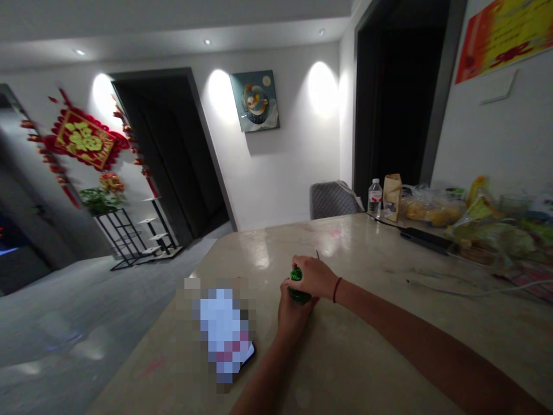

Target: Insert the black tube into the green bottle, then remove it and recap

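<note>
A small dark green container with a bright green ridged top [296, 274] stands on the stone-look table, mostly covered by my fingers. Around its lower body is my left hand [292, 314], closed on it. My right hand [314, 276] comes in from the right, its fingers wrapped over the upper part by the green top. Behind the right hand a thin dark stick-like thing [318, 254] pokes up; what it belongs to is hidden. Left of my hands lies a flat phone-like thing [222, 334], blurred into blocks, with one dark corner showing.
On the table [259, 265], a water bottle [375, 199], a brown paper bag [392, 197] and bagged food [432, 207] stand at the back right. A black flat device [427, 240] and a white cable [470, 293] lie nearer. A grey chair [332, 200] is behind the far edge.
</note>
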A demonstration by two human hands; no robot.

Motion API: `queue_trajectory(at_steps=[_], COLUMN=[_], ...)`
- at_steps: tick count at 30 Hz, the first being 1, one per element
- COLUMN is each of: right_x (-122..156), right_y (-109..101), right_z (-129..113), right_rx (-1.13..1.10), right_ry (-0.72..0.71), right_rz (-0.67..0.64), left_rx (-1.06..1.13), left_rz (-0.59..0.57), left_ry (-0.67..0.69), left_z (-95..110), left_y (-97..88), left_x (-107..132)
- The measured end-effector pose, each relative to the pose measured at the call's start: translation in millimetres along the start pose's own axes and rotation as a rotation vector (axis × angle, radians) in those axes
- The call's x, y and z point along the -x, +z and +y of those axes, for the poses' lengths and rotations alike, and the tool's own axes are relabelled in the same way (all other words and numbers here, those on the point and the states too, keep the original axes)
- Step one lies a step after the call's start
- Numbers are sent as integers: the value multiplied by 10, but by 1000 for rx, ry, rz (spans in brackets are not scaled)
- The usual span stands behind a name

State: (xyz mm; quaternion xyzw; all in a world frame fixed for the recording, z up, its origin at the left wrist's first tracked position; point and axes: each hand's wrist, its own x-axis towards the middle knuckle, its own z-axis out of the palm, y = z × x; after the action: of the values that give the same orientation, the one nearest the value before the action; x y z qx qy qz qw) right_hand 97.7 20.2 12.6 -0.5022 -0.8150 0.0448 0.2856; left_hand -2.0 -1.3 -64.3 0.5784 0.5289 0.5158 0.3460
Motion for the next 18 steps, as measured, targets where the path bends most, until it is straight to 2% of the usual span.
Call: queue_trajectory(at_steps=[4,8,11,18], right_x=[8,-1,-1,-2], right_y=[-46,-103,-126,-171], right_z=[30,87,133,198], right_rx=[-102,-160,-155,-3], right_ry=[12,55,84,151], right_rz=[2,21,9,-143], left_rx=[-115,-163,-265,-325], left_rz=[36,118,137,118], left_ry=[92,125,141,118], left_z=[-12,-4,22,76], left_y=[-19,-42,-55,-69], left_x=[8,18,43,97])
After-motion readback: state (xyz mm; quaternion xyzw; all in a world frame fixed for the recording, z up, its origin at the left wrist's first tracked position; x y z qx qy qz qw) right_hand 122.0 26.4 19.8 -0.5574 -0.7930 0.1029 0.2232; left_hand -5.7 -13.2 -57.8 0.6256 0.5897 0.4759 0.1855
